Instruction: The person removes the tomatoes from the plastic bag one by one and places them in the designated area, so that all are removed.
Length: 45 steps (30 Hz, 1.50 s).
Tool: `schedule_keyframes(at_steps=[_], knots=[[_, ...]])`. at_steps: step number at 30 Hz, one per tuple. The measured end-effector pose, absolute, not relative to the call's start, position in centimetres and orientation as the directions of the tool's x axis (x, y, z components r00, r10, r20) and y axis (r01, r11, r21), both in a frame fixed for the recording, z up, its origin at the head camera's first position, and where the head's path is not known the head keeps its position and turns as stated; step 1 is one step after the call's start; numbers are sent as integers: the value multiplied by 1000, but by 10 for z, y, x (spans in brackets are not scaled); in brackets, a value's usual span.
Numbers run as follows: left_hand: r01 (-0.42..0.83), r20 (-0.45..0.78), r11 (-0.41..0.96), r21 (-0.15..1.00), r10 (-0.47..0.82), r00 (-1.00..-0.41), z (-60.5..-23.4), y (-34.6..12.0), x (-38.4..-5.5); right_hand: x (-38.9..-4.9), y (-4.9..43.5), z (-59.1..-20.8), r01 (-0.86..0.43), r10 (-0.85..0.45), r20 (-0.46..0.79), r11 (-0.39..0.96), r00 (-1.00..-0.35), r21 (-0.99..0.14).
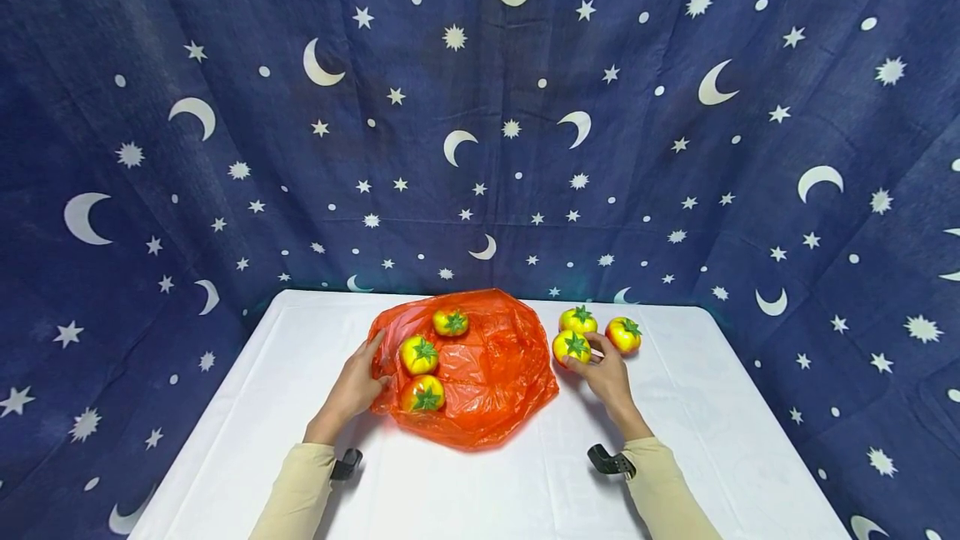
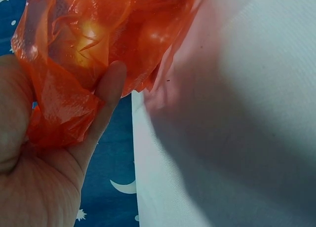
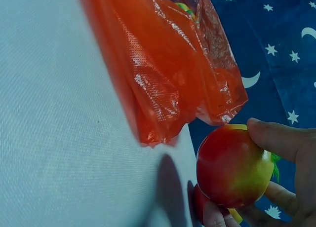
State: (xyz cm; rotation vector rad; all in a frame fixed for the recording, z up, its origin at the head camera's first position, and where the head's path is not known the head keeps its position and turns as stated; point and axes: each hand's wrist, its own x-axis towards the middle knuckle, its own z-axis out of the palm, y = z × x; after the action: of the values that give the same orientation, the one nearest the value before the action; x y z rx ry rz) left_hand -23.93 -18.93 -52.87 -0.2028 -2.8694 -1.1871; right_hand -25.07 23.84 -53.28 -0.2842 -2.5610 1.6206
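An orange-red plastic bag (image 1: 487, 365) lies spread open in the middle of the table. Three red-and-yellow tomatoes with green star-shaped tops rest on its left part: an upper tomato (image 1: 450, 322), a middle one and a lower tomato (image 1: 423, 393). My left hand (image 1: 358, 382) grips the bag's left edge, with film bunched between thumb and fingers in the left wrist view. Just off the bag's right side, my right hand (image 1: 606, 373) holds another tomato (image 3: 234, 165) between thumb and fingers. Behind that hand sit a tomato (image 1: 577, 319) and, further right, another tomato (image 1: 623, 335).
A white cloth covers the table (image 1: 720, 440). Behind and beside it hangs a dark blue curtain (image 1: 480, 107) printed with moons and stars. Black straps circle both wrists, including the left strap (image 1: 347, 465).
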Motion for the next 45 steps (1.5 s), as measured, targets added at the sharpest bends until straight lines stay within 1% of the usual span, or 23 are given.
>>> schedule_keyframes(at_steps=[15, 22, 32, 41, 45], knots=[[128, 75, 706, 696, 106, -992, -531, -191, -238, -254, 242, -546, 145, 231, -36, 476, -972, -867], [120, 70, 713, 691, 99, -993, -531, -190, -238, -257, 244, -552, 164, 237, -55, 467, -970, -869], [151, 110, 702, 696, 104, -988, -532, -190, -238, -260, 245, -552, 176, 232, -75, 451, -970, -875], [132, 87, 699, 703, 99, -991, -532, -190, -237, -261, 245, -553, 190, 232, -94, 438, -968, -878], [151, 110, 695, 703, 104, -989, -532, -191, -236, -262, 247, -552, 188, 228, -95, 433, -969, -881]])
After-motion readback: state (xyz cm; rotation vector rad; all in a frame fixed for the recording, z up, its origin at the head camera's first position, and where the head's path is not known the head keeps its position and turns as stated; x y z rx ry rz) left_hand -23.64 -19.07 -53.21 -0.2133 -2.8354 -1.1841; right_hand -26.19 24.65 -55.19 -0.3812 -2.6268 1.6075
